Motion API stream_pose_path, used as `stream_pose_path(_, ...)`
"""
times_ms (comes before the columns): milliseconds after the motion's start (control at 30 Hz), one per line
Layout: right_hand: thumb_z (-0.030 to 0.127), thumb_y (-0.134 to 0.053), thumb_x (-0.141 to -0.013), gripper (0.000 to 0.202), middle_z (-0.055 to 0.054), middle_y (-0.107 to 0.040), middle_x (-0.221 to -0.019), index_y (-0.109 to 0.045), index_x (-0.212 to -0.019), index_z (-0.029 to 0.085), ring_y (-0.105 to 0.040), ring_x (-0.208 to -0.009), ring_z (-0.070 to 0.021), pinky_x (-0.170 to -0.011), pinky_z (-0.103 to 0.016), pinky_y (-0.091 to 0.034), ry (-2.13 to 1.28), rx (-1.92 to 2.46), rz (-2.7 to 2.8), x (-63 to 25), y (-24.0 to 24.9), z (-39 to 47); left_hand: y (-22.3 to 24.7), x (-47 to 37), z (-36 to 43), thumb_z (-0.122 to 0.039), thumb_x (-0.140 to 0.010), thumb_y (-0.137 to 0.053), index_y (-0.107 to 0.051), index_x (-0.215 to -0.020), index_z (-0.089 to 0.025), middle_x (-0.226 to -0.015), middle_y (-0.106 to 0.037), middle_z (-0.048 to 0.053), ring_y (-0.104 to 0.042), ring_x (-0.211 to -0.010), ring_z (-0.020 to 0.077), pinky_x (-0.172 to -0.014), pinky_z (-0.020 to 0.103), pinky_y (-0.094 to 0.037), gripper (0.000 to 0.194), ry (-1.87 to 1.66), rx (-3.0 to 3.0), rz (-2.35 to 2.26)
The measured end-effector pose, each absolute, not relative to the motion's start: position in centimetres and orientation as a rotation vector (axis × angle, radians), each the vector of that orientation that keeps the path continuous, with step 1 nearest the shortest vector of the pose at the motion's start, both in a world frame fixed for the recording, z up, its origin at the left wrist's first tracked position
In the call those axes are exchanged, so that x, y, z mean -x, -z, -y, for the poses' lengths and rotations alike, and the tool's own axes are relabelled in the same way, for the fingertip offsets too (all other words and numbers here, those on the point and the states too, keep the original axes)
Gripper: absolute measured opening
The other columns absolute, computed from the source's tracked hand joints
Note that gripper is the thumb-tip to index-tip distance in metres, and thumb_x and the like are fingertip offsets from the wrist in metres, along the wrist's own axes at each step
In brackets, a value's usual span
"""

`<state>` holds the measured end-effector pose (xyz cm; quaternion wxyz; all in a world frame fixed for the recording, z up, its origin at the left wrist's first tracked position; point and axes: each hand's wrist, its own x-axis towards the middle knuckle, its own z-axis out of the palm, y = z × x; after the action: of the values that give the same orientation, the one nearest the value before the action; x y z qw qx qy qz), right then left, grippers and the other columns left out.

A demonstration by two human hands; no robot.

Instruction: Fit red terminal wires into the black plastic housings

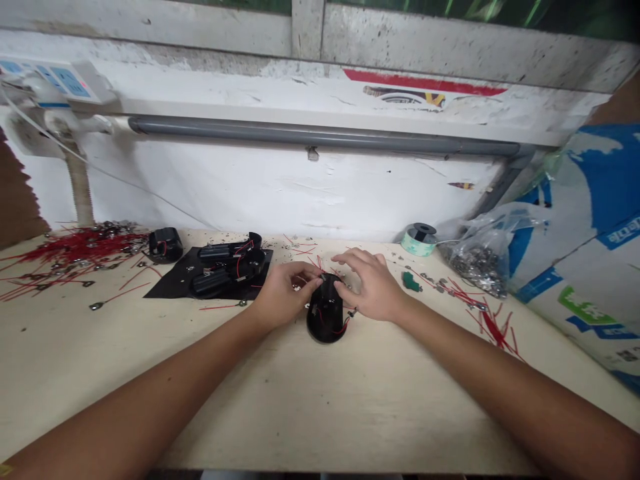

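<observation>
A black plastic housing (pixel 326 325) with a rounded near end lies on the table in front of me. Thin red wires run along its inside and out past its right edge. My left hand (pixel 286 293) is closed at the far left end of the housing, thumb and forefinger pinched against it; any small part between them is hidden. My right hand (pixel 374 283) grips the housing from the right, its thumb pressed on the side and its fingers arched over the far end.
Similar black housings (pixel 213 283) lie on a black sheet (pixel 170 283) at left, near a pile of red-wired metal tabs (pixel 100 243). To the right are a green piece (pixel 411 281), a tape roll (pixel 419 241), a bag of metal parts (pixel 477 267) and a cardboard box (pixel 590 267).
</observation>
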<state>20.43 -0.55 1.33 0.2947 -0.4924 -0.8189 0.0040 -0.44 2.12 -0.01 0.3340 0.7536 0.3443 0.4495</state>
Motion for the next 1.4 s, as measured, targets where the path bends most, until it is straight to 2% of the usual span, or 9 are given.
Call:
stream_pose_path(133,0.053,-0.061,-0.089,0.051,-0.012,-0.068,-0.116,-0.056,-0.131,0.025,-0.059,-0.109,-0.0333,-0.092,-0.048,-0.037,-0.280,1.490,2.331,-21.0,-2.4,0.7,-0.1,0.5,-2.1,-0.021,-0.084,-0.066,-0.074,-0.093,-0.011,-0.085,-0.076,0.009,-0.070,-0.074,0.0163,-0.068,0.027,-0.056,0.016,-1.137,-1.954,-0.924)
stream_pose_path(233,0.058,-0.063,-0.086,0.058,-0.014,-0.066,-0.124,-0.056,-0.133,0.024,-0.058,-0.112,-0.0338,-0.091,-0.046,-0.039,-0.435,1.493,2.393,-20.2,-3.0,1.0,-0.2,0.4,-2.1,-0.022,-0.084,-0.066,-0.074,-0.096,-0.010,-0.084,-0.076,0.009,-0.069,-0.074,0.0164,-0.068,0.027,-0.054,0.019,-1.120,-1.927,-0.940)
stream_pose_path(433,0.035,-0.079,-0.074,0.059,-0.009,-0.068,-0.118,-0.058,-0.128,0.025,-0.062,-0.108,-0.0291,-0.090,-0.042,-0.047,-0.746,1.343,2.091,-18.7,-1.5,1.5,0.2,0.4,-2.2,-0.023,-0.082,-0.067,-0.075,-0.097,-0.011,-0.085,-0.076,0.009,-0.067,-0.072,0.0155,-0.065,0.027,-0.052,0.020,-1.101,-1.866,-0.889)
stream_pose_path(533,0.026,-0.081,-0.070,0.065,-0.007,-0.069,-0.109,-0.055,-0.129,0.023,-0.066,-0.094,-0.0232,-0.081,-0.037,-0.052,-0.931,1.241,1.786,-19.0,-0.3,1.6,0.0,0.4,-2.2,-0.025,-0.082,-0.068,-0.075,-0.100,-0.011,-0.083,-0.075,0.009,-0.065,-0.068,0.0145,-0.062,0.026,-0.052,0.024,-1.095,-1.808,-0.862)
stream_pose_path(633,0.021,-0.081,-0.065,0.076,-0.005,-0.068,-0.099,-0.048,-0.133,0.024,-0.067,-0.078,-0.0198,-0.064,-0.032,-0.055,-1.026,1.215,1.531,-19.4,-0.1,1.8,-0.4,0.3,-1.9,-0.031,-0.082,-0.070,-0.075,-0.100,-0.009,-0.084,-0.074,0.011,-0.064,-0.066,0.0148,-0.056,0.025,-0.051,0.028,-1.118,-1.729,-0.858)
stream_pose_path(800,0.021,-0.084,-0.061,0.083,-0.001,-0.066,-0.087,-0.045,-0.134,0.027,-0.056,-0.047,-0.0103,-0.037,-0.022,-0.043,-1.147,1.214,1.301,-19.0,-0.8,1.9,-1.4,0.4,-1.1,-0.043,-0.083,-0.070,-0.073,-0.107,-0.011,-0.081,-0.072,0.008,-0.064,-0.064,0.0148,-0.052,0.024,-0.051,0.040,-1.091,-1.616,-0.832)
stream_pose_path(967,0.020,-0.085,-0.058,0.085,0.002,-0.065,-0.080,-0.046,-0.133,0.024,-0.049,-0.037,-0.0062,-0.030,-0.019,-0.036,-1.189,1.196,1.281,-18.7,-0.7,1.8,-1.7,0.5,-0.9,-0.053,-0.087,-0.063,-0.074,-0.082,-0.011,-0.068,-0.067,0.005,-0.058,-0.056,0.0117,-0.048,0.022,-0.045,0.044,-1.046,-1.540,-0.849)
stream_pose_path(1167,0.022,-0.087,-0.058,0.087,0.002,-0.066,-0.080,-0.046,-0.135,0.025,-0.051,-0.038,-0.0078,-0.028,-0.018,-0.034,-1.264,1.156,1.316,-19.0,-0.2,1.6,-1.2,0.4,-1.3,-0.043,-0.078,-0.077,-0.078,-0.096,-0.012,-0.077,-0.073,0.007,-0.062,-0.062,0.0144,-0.056,0.027,-0.051,0.035,-1.010,-1.524,-0.837)
stream_pose_path(1400,0.018,-0.087,-0.054,0.088,0.003,-0.065,-0.082,-0.047,-0.132,0.023,-0.050,-0.040,-0.0059,-0.034,-0.019,-0.039,-1.241,1.115,1.244,-18.8,-0.2,1.7,-0.6,0.4,-1.9,-0.037,-0.081,-0.073,-0.078,-0.105,-0.015,-0.106,-0.076,0.011,-0.069,-0.090,0.0212,-0.080,0.034,-0.054,0.033,-0.952,-1.702,-0.731)
